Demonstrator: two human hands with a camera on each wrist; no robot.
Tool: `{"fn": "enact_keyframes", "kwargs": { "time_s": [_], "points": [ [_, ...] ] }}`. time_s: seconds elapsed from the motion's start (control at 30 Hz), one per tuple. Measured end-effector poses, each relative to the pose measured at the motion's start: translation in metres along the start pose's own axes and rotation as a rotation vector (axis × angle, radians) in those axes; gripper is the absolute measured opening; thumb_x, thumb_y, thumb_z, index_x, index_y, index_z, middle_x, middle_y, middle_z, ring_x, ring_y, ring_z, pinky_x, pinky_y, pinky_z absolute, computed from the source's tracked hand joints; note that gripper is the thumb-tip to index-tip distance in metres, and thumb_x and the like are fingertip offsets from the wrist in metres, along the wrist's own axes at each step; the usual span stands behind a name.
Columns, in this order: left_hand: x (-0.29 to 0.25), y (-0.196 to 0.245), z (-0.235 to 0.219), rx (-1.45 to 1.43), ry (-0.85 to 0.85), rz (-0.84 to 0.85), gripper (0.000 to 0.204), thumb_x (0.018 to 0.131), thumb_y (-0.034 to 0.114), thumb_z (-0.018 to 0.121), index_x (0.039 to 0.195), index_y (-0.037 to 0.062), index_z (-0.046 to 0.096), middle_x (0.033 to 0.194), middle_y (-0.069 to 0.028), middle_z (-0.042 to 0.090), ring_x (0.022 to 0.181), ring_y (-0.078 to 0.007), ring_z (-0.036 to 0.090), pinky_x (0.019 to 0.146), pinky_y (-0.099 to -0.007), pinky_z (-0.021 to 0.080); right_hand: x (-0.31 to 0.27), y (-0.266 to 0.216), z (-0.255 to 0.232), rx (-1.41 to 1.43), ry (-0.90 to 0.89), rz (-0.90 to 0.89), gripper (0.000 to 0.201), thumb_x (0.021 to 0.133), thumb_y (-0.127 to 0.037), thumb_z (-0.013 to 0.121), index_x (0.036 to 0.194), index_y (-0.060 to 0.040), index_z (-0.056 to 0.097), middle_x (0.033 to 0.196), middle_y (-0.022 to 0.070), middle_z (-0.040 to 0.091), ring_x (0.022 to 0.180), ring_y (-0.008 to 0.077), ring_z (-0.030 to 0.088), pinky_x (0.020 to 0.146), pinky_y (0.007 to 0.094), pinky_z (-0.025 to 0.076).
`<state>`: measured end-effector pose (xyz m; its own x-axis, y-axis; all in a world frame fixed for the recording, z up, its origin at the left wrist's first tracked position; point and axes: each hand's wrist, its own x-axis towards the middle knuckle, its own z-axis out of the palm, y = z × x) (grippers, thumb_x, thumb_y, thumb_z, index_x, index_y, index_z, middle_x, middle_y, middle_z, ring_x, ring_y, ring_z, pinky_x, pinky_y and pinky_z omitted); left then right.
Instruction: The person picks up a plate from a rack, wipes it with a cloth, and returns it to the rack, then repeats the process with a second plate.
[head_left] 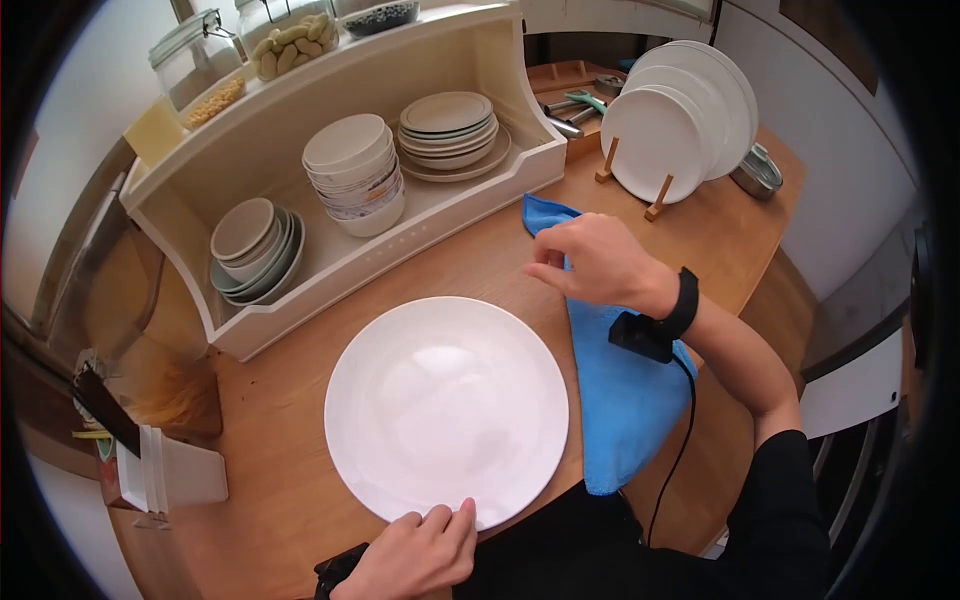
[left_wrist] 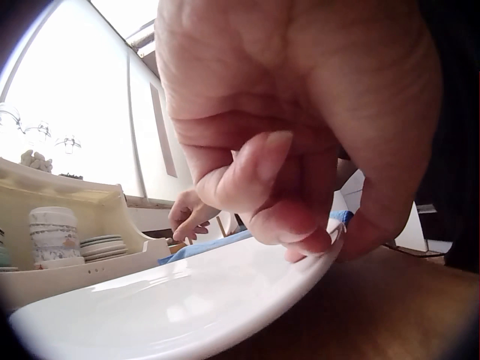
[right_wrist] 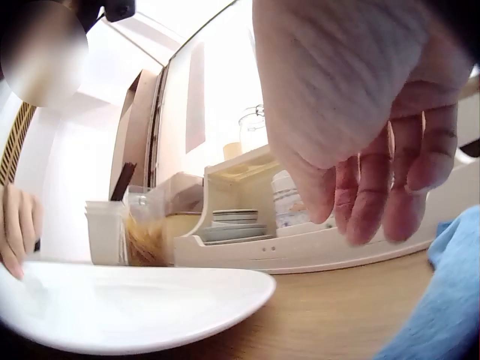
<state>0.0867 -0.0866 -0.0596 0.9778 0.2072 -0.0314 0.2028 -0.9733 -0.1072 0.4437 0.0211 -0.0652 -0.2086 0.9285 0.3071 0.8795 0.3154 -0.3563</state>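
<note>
A large white plate [head_left: 447, 400] lies on the wooden table in front of me. My left hand [head_left: 425, 552] pinches its near rim, fingers on top and thumb at the outer edge, as the left wrist view shows. To the right of the plate is a blue cloth [head_left: 625, 400], spread lengthwise along the table. Over the cloth's far part hovers my right hand [head_left: 600, 258], fingers loosely bent and holding nothing. In the right wrist view its fingers [right_wrist: 367, 202] hang down above the tabletop, with the blue cloth [right_wrist: 442, 292] beside them.
A cream shelf [head_left: 400, 255] at the back holds stacked bowls [head_left: 355, 170] and small plates [head_left: 450, 125], with glass jars [head_left: 290, 40] on top. White plates [head_left: 655, 145] stand in a wooden rack at the back right. A white container [head_left: 180, 470] stands at the left.
</note>
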Motion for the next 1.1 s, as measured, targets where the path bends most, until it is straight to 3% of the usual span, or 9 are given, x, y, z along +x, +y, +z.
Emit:
{"fn": "enact_keyframes", "kwargs": {
  "time_s": [0.07, 0.17, 0.33, 0.43, 0.5, 0.63, 0.8, 0.93, 1.1],
  "points": [
    [0.001, -0.004, 0.003, 0.027, 0.030, -0.005, 0.045, 0.082, 0.012, 0.062, 0.123, -0.0069, 0.066, 0.092, -0.0033, 0.059, 0.085, -0.0134, 0.059, 0.064, -0.0255, 0.047, 0.000, 0.001, -0.011, -0.199, -0.104, 0.060, 0.021, 0.087, -0.028, 0.074, 0.087, -0.0064, 0.073, 0.077, 0.0116, 0.069, 0.076, 0.0328, 0.068, 0.068, 0.0428, 0.053],
    [0.003, -0.018, -0.004, -0.096, -0.014, 0.041, 0.041, 0.083, 0.014, 0.061, 0.119, -0.0055, 0.067, 0.090, -0.0036, 0.057, 0.085, -0.0145, 0.058, 0.063, -0.0265, 0.047, -0.010, 0.007, -0.009, -0.254, -0.268, 0.064, 0.016, 0.088, -0.024, 0.075, 0.089, -0.0085, 0.070, 0.087, 0.0068, 0.068, 0.083, 0.0296, 0.067, 0.068, 0.0422, 0.052],
    [0.012, -0.044, -0.008, -0.324, -0.136, 0.101, 0.040, 0.084, 0.014, 0.060, 0.117, -0.0070, 0.066, 0.089, -0.0049, 0.058, 0.086, -0.0163, 0.059, 0.063, -0.0284, 0.048, 0.004, 0.013, -0.007, -0.210, -0.419, 0.133, 0.013, 0.087, -0.020, 0.073, 0.089, -0.0076, 0.069, 0.091, 0.0085, 0.067, 0.085, 0.0302, 0.066, 0.071, 0.0416, 0.052],
    [0.019, -0.050, -0.007, -0.403, -0.169, 0.093, 0.040, 0.083, 0.016, 0.062, 0.116, -0.0078, 0.067, 0.089, -0.0063, 0.060, 0.086, -0.0177, 0.059, 0.063, -0.0295, 0.049, 0.016, 0.018, -0.009, -0.148, -0.257, 0.199, 0.015, 0.086, -0.019, 0.075, 0.092, -0.0070, 0.068, 0.091, 0.0093, 0.066, 0.086, 0.0312, 0.066, 0.073, 0.0417, 0.052],
    [0.025, -0.051, -0.007, -0.414, -0.166, 0.106, 0.039, 0.083, 0.015, 0.062, 0.113, -0.0081, 0.068, 0.093, -0.0076, 0.062, 0.086, -0.0181, 0.059, 0.063, -0.0298, 0.049, 0.029, 0.028, -0.004, -0.261, -0.018, 0.143, 0.016, 0.087, -0.018, 0.074, 0.096, -0.0067, 0.067, 0.092, 0.0099, 0.066, 0.085, 0.0315, 0.066, 0.073, 0.0415, 0.052],
    [0.038, -0.050, -0.010, -0.415, -0.102, 0.076, 0.033, 0.080, 0.014, 0.062, 0.102, -0.0091, 0.072, 0.104, -0.0138, 0.069, 0.086, -0.0208, 0.058, 0.066, -0.0310, 0.047, 0.039, 0.053, 0.018, -0.360, -0.009, 0.141, 0.016, 0.088, -0.016, 0.072, 0.100, -0.0067, 0.067, 0.095, 0.0116, 0.065, 0.085, 0.0321, 0.066, 0.073, 0.0410, 0.052],
    [0.034, -0.048, -0.002, -0.334, -0.077, 0.086, 0.033, 0.079, 0.014, 0.062, 0.099, -0.0095, 0.074, 0.107, -0.0196, 0.071, 0.084, -0.0222, 0.057, 0.070, -0.0329, 0.045, 0.046, 0.030, 0.008, -0.078, -0.043, -0.041, 0.018, 0.084, -0.009, 0.072, 0.102, -0.0078, 0.069, 0.095, 0.0132, 0.063, 0.088, 0.0344, 0.065, 0.075, 0.0417, 0.053],
    [0.035, -0.045, 0.001, -0.345, -0.081, 0.081, 0.032, 0.078, 0.014, 0.062, 0.096, -0.0099, 0.074, 0.112, -0.0224, 0.070, 0.083, -0.0228, 0.057, 0.071, -0.0335, 0.045, 0.037, -0.019, 0.015, 0.165, -0.209, -0.323, 0.027, 0.082, -0.003, 0.071, 0.108, -0.0107, 0.072, 0.093, 0.0079, 0.060, 0.083, 0.0246, 0.063, 0.069, 0.0374, 0.053],
    [0.033, -0.048, 0.006, -0.434, -0.063, 0.092, 0.030, 0.076, 0.014, 0.062, 0.088, -0.0099, 0.075, 0.117, -0.0273, 0.070, 0.079, -0.0233, 0.056, 0.069, -0.0336, 0.045, 0.028, -0.033, 0.034, 0.099, -0.386, -0.450, 0.038, 0.082, -0.007, 0.075, 0.119, -0.0146, 0.074, 0.092, 0.0032, 0.055, 0.079, 0.0206, 0.055, 0.066, 0.0321, 0.047]
  ]
}}
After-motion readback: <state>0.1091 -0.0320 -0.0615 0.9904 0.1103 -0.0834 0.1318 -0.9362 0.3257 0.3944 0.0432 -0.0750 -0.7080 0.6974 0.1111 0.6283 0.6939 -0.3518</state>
